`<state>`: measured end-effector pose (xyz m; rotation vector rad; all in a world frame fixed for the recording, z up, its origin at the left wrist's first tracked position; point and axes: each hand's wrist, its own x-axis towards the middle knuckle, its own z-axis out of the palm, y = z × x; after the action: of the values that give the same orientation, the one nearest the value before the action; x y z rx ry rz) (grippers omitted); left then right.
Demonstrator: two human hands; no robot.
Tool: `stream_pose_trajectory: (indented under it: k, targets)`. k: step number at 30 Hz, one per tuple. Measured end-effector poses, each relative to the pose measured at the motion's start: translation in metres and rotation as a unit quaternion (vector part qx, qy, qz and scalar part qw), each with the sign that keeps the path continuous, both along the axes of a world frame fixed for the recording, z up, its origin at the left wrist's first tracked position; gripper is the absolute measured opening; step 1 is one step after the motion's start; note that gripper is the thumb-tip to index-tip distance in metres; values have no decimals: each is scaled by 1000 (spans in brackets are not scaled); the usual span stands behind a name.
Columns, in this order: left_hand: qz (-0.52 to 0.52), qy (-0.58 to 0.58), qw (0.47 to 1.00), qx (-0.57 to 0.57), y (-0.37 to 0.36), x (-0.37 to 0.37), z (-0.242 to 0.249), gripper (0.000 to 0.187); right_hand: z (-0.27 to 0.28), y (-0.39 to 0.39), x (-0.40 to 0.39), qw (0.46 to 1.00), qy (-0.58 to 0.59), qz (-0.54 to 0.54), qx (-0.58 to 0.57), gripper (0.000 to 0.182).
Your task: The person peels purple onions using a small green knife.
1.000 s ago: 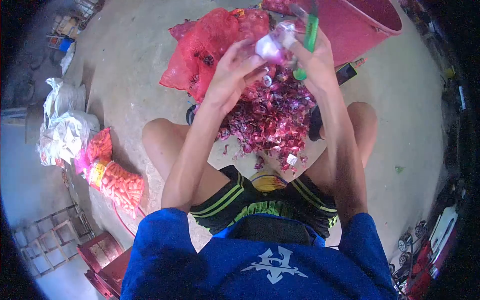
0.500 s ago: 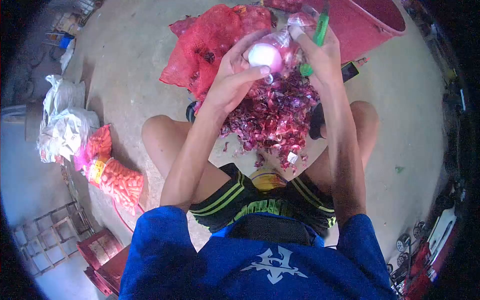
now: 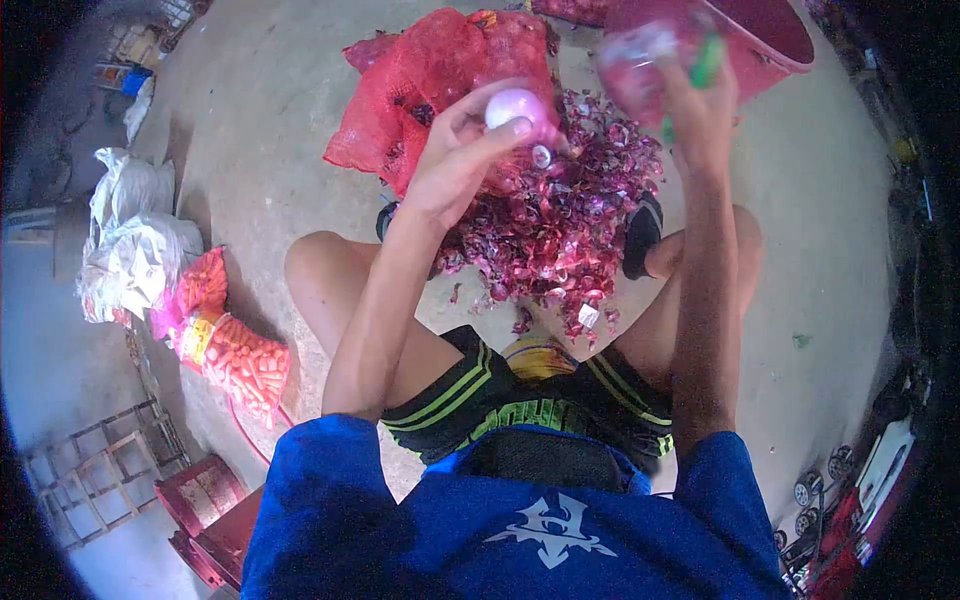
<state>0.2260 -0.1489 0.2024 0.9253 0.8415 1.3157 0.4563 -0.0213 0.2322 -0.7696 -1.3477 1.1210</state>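
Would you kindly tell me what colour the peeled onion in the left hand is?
The peeled onion is pale pinkish white, seen in the head view.

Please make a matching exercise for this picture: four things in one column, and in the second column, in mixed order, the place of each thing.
Things:
1. peeled onion
2. peels
3. red tub
4. carrot sack

Places:
A. on the floor between the knees
B. far left on the floor
C. in the left hand
D. top right, behind the right hand

Pairs: 1-C, 2-A, 3-D, 4-B

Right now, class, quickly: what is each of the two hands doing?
Left hand: closed on a peeled onion.
Right hand: blurred, closed on a green-handled knife, with a piece of peel.
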Motion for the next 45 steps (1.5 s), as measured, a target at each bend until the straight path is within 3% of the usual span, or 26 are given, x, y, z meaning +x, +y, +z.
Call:
stream_pose_trajectory:
  k: [1,2,3,4,5,6,8,15,23,26,28,31,32,33,34,36,38,40,42,43,44,45]
  targets:
    - [48,-41,998,-6,-3,1,3,63,-10,13,7,982,-148,112,19,52]
    - [95,-81,992,-10,-3,0,6,61,-22,10,5,983,-145,111,22,52]
    - [136,-98,986,0,-1,-1,5,56,-37,3,1,949,-286,39,125,59]
    - [136,-94,986,1,-1,-4,4,56,-44,-5,-2,881,-416,-33,222,67]
    - [178,-90,980,-11,-3,-6,3,56,-20,-24,-11,906,-416,22,71,72]
    - [221,-87,971,-22,-5,-9,1,56,-18,-35,-20,907,-415,25,73,72]
    - [234,-96,967,-18,-7,-8,4,55,-16,-47,-32,944,-289,45,155,73]
    - [233,-56,969,66,-7,3,6,57,-23,-63,-52,921,-328,68,200,74]
    - [203,-21,976,82,-14,2,11,58,-17,-60,-49,903,-364,109,202,71]
    - [192,-5,978,85,-20,-1,10,59,-51,-35,-43,880,-460,55,108,61]
    - [187,0,978,95,-14,-7,18,60,-64,-7,-26,828,-556,48,48,46]
    - [128,40,988,80,-25,-10,26,60,-42,-14,-11,837,-540,87,34,42]
    - [123,39,988,89,-24,-19,32,60,-38,-18,-6,815,-567,108,43,42]
    - [-11,173,978,114,-21,-29,38,59,-58,-15,-3,795,-590,135,48,45]
    - [-143,301,933,139,-13,-29,42,58,-74,-10,3,772,-613,160,51,48]
    - [-308,323,873,195,12,-7,69,57,-43,-27,0,715,-670,199,-4,39]
    - [-356,354,831,240,51,24,109,55,-33,-33,-2,727,-656,201,-32,37]
    - [-256,342,829,362,108,58,125,48,-108,-23,0,813,-545,139,150,33]
    - [-15,439,815,378,171,86,128,40,-41,-29,0,743,-636,211,-1,34]
    - [106,435,787,424,195,89,134,46,-54,-24,7,730,-652,204,33,46]
    - [222,428,744,462,207,90,137,52,-39,-25,10,723,-661,199,-2,47]
    - [246,407,783,402,205,91,125,51,-21,-32,16,741,-648,173,21,49]
